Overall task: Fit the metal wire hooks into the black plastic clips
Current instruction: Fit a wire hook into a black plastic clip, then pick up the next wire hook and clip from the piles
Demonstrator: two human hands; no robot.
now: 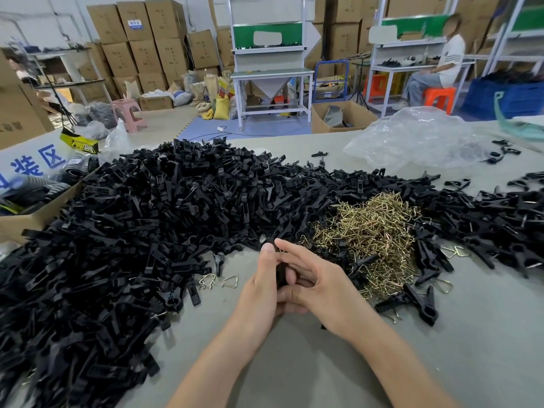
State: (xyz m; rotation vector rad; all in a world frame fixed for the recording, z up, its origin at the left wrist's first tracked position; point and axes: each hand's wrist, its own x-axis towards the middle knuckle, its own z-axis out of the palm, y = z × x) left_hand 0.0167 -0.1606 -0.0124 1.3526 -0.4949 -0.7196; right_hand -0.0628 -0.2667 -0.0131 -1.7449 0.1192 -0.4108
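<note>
1. Current state. The left hand (pixel 259 287) grips one black plastic clip (pixel 281 272) upright, fingers curled round its body and thumb laid along its side. The right hand (pixel 319 290) meets it from the other side, index finger stretched across the clip's top and thumb against its body. We cannot tell whether a wire hook is pinched beneath them.

2. Stock. The large heap of unfitted black clips (pixel 147 225) covers the left and far side of the grey worktable (pixel 294 366). The pile of brass-coloured wire hooks (pixel 374 231) lies just right of the hands. Two loose hooks (pixel 229 281) lie just left of them.

3. Progress. A few clips with wire fitted (pixel 418 301) lie beside the hook pile. We judge the task to be at an early stage, since nearly all the stock remains to be fitted.
</note>
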